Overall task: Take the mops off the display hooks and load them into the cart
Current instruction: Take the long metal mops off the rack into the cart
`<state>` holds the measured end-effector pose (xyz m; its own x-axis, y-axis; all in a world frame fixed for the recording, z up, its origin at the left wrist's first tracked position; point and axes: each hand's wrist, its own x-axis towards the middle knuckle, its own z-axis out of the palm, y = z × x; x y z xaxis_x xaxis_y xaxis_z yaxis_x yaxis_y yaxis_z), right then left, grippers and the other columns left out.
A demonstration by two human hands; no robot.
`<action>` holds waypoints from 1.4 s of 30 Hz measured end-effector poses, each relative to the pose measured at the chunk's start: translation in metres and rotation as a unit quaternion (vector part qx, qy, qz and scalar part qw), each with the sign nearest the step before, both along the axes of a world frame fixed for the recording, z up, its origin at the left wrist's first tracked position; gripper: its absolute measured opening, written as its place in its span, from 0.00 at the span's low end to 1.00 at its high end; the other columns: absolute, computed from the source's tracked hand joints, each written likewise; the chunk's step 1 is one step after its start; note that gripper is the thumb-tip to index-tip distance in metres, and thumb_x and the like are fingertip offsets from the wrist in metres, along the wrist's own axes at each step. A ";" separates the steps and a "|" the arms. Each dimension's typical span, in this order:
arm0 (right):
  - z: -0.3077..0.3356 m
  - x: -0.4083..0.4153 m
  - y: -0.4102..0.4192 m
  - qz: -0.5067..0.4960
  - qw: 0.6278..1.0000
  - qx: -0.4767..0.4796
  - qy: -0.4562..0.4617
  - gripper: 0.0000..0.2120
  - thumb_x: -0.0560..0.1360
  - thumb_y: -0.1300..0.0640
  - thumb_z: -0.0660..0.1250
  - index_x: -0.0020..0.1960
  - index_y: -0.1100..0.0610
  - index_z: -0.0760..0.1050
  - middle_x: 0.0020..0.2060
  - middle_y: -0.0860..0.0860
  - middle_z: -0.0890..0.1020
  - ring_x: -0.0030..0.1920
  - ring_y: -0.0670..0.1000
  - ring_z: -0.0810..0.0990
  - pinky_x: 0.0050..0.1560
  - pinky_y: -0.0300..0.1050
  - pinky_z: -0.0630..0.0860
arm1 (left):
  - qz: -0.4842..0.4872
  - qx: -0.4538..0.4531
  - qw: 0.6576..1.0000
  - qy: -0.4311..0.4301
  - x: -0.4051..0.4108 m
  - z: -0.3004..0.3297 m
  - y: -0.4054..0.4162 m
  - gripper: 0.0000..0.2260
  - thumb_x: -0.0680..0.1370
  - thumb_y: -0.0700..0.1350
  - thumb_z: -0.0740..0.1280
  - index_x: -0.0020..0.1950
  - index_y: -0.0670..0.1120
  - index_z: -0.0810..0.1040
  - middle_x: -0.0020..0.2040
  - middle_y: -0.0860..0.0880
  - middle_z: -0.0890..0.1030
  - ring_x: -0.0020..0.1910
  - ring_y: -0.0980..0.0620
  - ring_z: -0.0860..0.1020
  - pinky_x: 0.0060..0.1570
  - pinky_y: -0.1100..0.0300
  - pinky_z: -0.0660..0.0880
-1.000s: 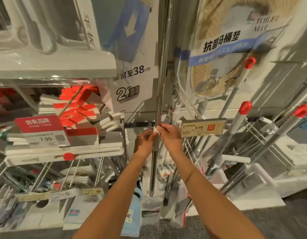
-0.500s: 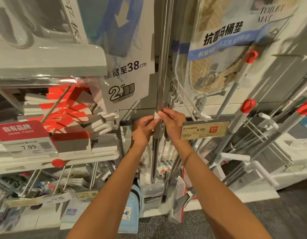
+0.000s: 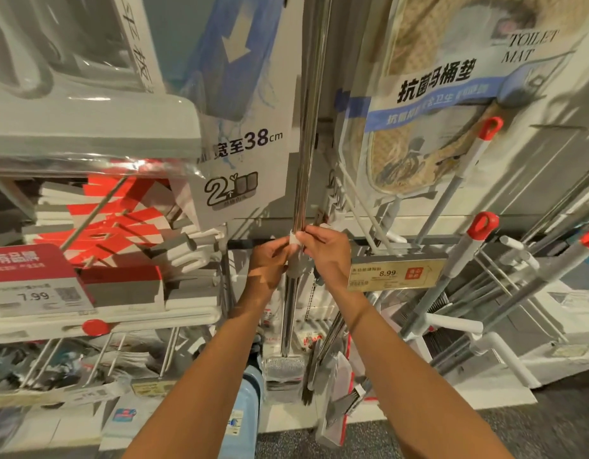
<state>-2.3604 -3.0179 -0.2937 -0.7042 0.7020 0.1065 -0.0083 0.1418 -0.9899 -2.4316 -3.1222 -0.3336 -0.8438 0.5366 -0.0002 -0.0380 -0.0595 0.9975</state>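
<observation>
The display wall (image 3: 535, 200) fills your view, with red-capped mops (image 3: 465, 253) leaning at right. A chrome mop (image 3: 299, 180) hangs upright at centre, its head (image 3: 283, 369) low near the floor. Your left hand (image 3: 270, 260) and right hand (image 3: 326, 250) meet on its pole, both grips pinching a white tag (image 3: 294, 239) there. A price tag (image 3: 395, 273) sits just right.
</observation>
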 end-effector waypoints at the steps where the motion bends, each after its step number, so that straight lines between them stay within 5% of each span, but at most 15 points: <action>1: -0.001 -0.002 0.000 0.009 1.000 0.005 -0.002 0.10 0.74 0.66 0.74 0.55 0.67 0.83 0.44 0.59 0.85 0.39 0.43 0.82 0.44 0.43 0.80 | 0.010 -0.001 1.000 -0.014 -0.003 -0.003 0.001 0.12 0.80 0.39 0.68 0.55 0.57 0.84 0.43 0.51 0.83 0.47 0.47 0.80 0.41 0.60 0.75; 3: -0.002 -0.007 -0.001 0.026 1.000 -0.008 -0.004 0.06 0.75 0.68 0.73 0.50 0.61 0.84 0.38 0.50 0.85 0.35 0.38 0.81 0.41 0.38 0.79 | 0.039 -0.003 0.998 -0.055 -0.008 -0.007 0.004 0.11 0.80 0.36 0.68 0.60 0.48 0.81 0.40 0.54 0.83 0.46 0.48 0.80 0.43 0.59 0.76; 6: -0.005 -0.018 -0.001 0.034 0.999 0.005 -0.014 0.15 0.75 0.67 0.72 0.41 0.46 0.83 0.32 0.40 0.84 0.35 0.38 0.81 0.46 0.45 0.80 | 0.061 -0.003 0.996 -0.058 -0.016 -0.009 0.010 0.12 0.79 0.35 0.68 0.63 0.42 0.80 0.42 0.54 0.85 0.46 0.50 0.81 0.52 0.52 0.78; 10: -0.012 -0.030 0.005 0.028 0.999 0.023 -0.006 0.17 0.75 0.65 0.72 0.40 0.42 0.83 0.33 0.40 0.85 0.36 0.39 0.81 0.46 0.53 0.79 | 0.066 -0.001 0.998 -0.023 -0.025 -0.008 0.015 0.13 0.79 0.35 0.69 0.62 0.46 0.80 0.49 0.48 0.83 0.41 0.60 0.81 0.47 0.59 0.78; 13: -0.010 -0.035 0.004 0.007 1.000 0.013 0.007 0.07 0.73 0.60 0.74 0.47 0.50 0.85 0.39 0.45 0.86 0.41 0.45 0.84 0.52 0.57 0.82 | 0.063 -0.006 0.998 -0.001 -0.031 -0.009 0.017 0.11 0.80 0.38 0.68 0.61 0.47 0.83 0.48 0.49 0.84 0.48 0.52 0.81 0.52 0.53 0.76; 15: -0.010 -0.041 0.006 0.001 1.000 0.025 0.006 0.10 0.71 0.54 0.73 0.51 0.53 0.86 0.42 0.49 0.86 0.45 0.50 0.85 0.55 0.58 0.81 | 0.062 -0.012 0.998 -0.002 -0.035 -0.010 0.018 0.11 0.82 0.38 0.66 0.63 0.42 0.82 0.52 0.47 0.85 0.52 0.49 0.82 0.57 0.50 0.77; 19: -0.023 -0.057 0.014 0.013 0.999 0.030 -0.003 0.06 0.67 0.45 0.73 0.42 0.33 0.84 0.41 0.45 0.87 0.49 0.54 0.86 0.58 0.61 0.79 | 0.056 0.003 0.998 0.023 -0.039 -0.006 0.019 0.10 0.82 0.39 0.66 0.60 0.46 0.83 0.52 0.50 0.86 0.52 0.53 0.83 0.60 0.48 0.78; 23: -0.001 -0.056 0.010 0.003 0.999 -0.037 0.011 0.10 0.73 0.68 0.73 0.43 0.52 0.84 0.34 0.42 0.85 0.41 0.43 0.84 0.58 0.51 0.79 | 0.055 0.037 0.997 0.042 -0.040 -0.002 0.018 0.09 0.81 0.40 0.68 0.59 0.46 0.84 0.50 0.50 0.86 0.51 0.52 0.83 0.57 0.49 0.79; 26: 0.008 -0.052 0.010 -0.013 1.000 -0.010 0.019 0.07 0.75 0.69 0.71 0.52 0.64 0.84 0.40 0.47 0.86 0.39 0.39 0.83 0.51 0.39 0.80 | 0.046 0.059 0.996 0.046 -0.039 0.002 0.016 0.08 0.79 0.45 0.69 0.55 0.54 0.85 0.50 0.49 0.86 0.51 0.48 0.83 0.56 0.48 0.79; 29: 0.016 -0.045 0.008 -0.014 0.998 0.056 0.023 0.10 0.75 0.63 0.72 0.56 0.61 0.83 0.46 0.55 0.87 0.42 0.44 0.84 0.53 0.46 0.82 | 0.042 0.077 0.995 0.038 -0.037 0.013 0.016 0.12 0.80 0.38 0.69 0.52 0.55 0.85 0.44 0.54 0.86 0.45 0.55 0.83 0.52 0.51 0.79; 33: 0.028 -0.041 0.007 0.005 0.999 0.031 0.043 0.09 0.75 0.60 0.71 0.52 0.49 0.84 0.40 0.46 0.86 0.42 0.43 0.84 0.52 0.46 0.81 | 0.043 0.099 0.993 0.043 -0.033 0.030 0.018 0.10 0.79 0.35 0.68 0.58 0.43 0.83 0.45 0.54 0.86 0.46 0.53 0.83 0.54 0.47 0.80; 37: 0.045 -0.039 0.008 0.032 0.997 0.038 0.064 0.11 0.77 0.63 0.70 0.57 0.63 0.83 0.41 0.50 0.84 0.39 0.37 0.81 0.44 0.35 0.77 | 0.055 0.135 0.989 0.016 -0.028 0.046 0.017 0.14 0.79 0.31 0.67 0.63 0.40 0.79 0.52 0.48 0.85 0.49 0.57 0.83 0.54 0.60 0.80; 42: 0.047 -0.038 0.010 0.024 0.996 0.043 0.069 0.13 0.77 0.64 0.70 0.61 0.65 0.81 0.44 0.53 0.84 0.39 0.36 0.81 0.44 0.33 0.77 | 0.074 0.148 0.986 0.027 -0.025 0.054 0.019 0.16 0.79 0.29 0.66 0.67 0.33 0.74 0.56 0.43 0.82 0.50 0.60 0.82 0.53 0.66 0.77</action>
